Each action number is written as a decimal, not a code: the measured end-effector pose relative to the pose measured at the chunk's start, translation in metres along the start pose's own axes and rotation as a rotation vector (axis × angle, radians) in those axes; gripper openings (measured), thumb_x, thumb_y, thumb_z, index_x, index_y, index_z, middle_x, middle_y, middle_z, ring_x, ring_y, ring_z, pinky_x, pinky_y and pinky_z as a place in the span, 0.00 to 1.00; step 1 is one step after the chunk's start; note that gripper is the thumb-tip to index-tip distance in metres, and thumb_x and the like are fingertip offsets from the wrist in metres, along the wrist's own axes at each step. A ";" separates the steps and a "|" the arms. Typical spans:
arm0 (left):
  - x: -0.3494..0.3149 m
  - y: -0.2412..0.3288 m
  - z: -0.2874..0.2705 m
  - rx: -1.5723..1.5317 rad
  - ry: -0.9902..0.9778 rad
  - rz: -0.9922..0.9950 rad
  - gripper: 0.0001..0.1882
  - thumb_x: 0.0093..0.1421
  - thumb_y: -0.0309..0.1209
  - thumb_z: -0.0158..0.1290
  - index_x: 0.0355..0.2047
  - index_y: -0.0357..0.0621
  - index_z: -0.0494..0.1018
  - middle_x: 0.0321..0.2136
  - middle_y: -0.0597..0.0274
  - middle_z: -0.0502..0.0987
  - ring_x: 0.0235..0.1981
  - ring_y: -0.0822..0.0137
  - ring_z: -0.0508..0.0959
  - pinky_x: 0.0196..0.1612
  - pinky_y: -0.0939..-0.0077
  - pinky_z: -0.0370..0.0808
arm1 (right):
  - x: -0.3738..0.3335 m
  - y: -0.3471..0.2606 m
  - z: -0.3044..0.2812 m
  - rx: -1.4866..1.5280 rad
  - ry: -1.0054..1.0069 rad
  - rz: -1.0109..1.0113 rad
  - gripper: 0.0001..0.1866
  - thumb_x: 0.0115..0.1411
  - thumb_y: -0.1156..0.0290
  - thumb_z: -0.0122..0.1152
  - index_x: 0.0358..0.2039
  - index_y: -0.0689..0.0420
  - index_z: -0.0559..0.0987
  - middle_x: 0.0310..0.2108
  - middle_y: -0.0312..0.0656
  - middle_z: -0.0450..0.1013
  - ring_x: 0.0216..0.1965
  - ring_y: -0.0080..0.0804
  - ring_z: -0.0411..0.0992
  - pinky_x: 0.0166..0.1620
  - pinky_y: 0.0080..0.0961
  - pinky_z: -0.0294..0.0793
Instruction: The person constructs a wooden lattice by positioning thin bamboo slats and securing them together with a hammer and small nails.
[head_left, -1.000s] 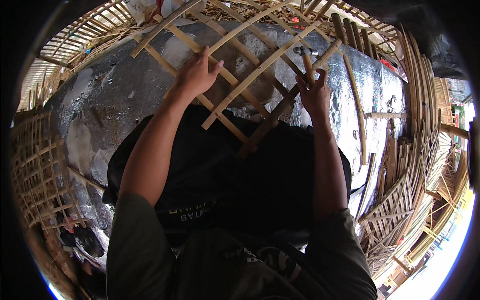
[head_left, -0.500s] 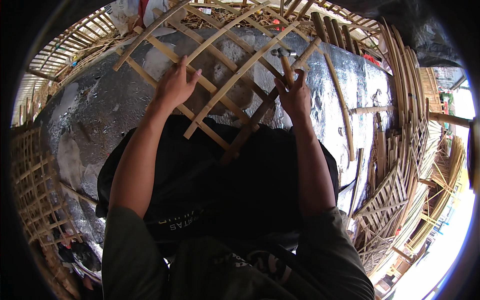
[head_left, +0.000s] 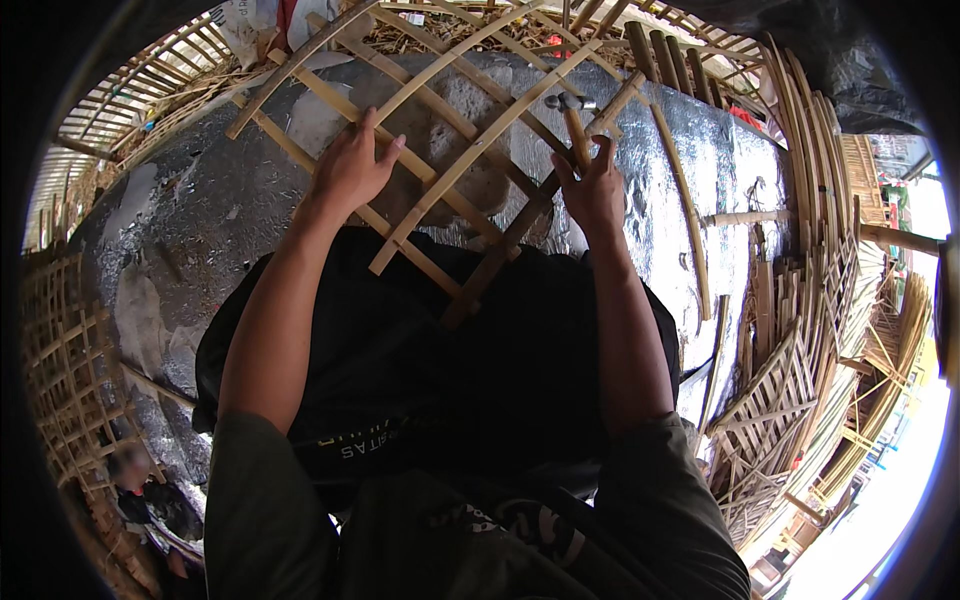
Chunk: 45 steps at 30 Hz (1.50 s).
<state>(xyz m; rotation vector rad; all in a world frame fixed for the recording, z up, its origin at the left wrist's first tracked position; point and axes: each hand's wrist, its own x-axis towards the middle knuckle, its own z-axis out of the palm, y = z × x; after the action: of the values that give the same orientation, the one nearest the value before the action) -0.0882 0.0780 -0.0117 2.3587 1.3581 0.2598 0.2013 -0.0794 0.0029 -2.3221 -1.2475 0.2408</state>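
Observation:
A bamboo lattice (head_left: 432, 182) of crossed slats lies in front of me, its near corner over the black cloth on my lap. My left hand (head_left: 352, 170) rests on its left part, thumb and index finger spread apart over the slats. On the right, my right hand (head_left: 596, 195) is closed around the handle of a hammer (head_left: 576, 128), thumb and index finger on either side of it. The metal hammer head points away from me, just above the lattice's right edge. The other fingers of both hands are mostly hidden.
A shiny silvery sheet (head_left: 225, 180) spreads under the lattice. One loose bamboo strip (head_left: 682, 200) lies to the right. Finished lattice panels (head_left: 765, 430) and stacked strips (head_left: 815, 200) stand further right. Another woven panel (head_left: 65, 360) is at the left. Part of a person (head_left: 135, 475) shows at lower left.
The hammer and the right edge of the lattice have shifted slightly right. My left hand stays in place. Part of a person now shows more at the lower left.

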 end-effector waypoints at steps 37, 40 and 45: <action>0.000 -0.001 0.003 0.021 -0.009 -0.035 0.39 0.67 0.57 0.45 0.66 0.39 0.58 0.59 0.40 0.70 0.61 0.44 0.70 0.61 0.55 0.69 | 0.004 0.002 -0.002 -0.064 -0.049 0.038 0.36 0.58 0.47 0.65 0.57 0.53 0.61 0.38 0.63 0.78 0.41 0.66 0.76 0.45 0.53 0.76; 0.002 -0.003 0.005 0.026 0.008 -0.024 0.39 0.67 0.57 0.45 0.66 0.39 0.58 0.59 0.40 0.70 0.60 0.44 0.71 0.60 0.55 0.69 | 0.005 0.005 0.000 -0.077 -0.015 0.004 0.36 0.58 0.46 0.66 0.57 0.53 0.61 0.35 0.63 0.78 0.40 0.65 0.78 0.44 0.51 0.76; 0.002 -0.005 0.006 0.027 0.020 -0.015 0.39 0.67 0.56 0.46 0.66 0.39 0.58 0.58 0.38 0.70 0.59 0.43 0.71 0.60 0.54 0.70 | 0.003 0.000 -0.003 -0.075 -0.064 0.043 0.36 0.58 0.47 0.65 0.56 0.55 0.61 0.41 0.63 0.77 0.43 0.66 0.76 0.46 0.54 0.75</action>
<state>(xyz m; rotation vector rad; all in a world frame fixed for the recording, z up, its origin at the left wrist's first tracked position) -0.0892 0.0801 -0.0197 2.3729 1.3956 0.2631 0.2041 -0.0775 0.0062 -2.4245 -1.2582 0.2890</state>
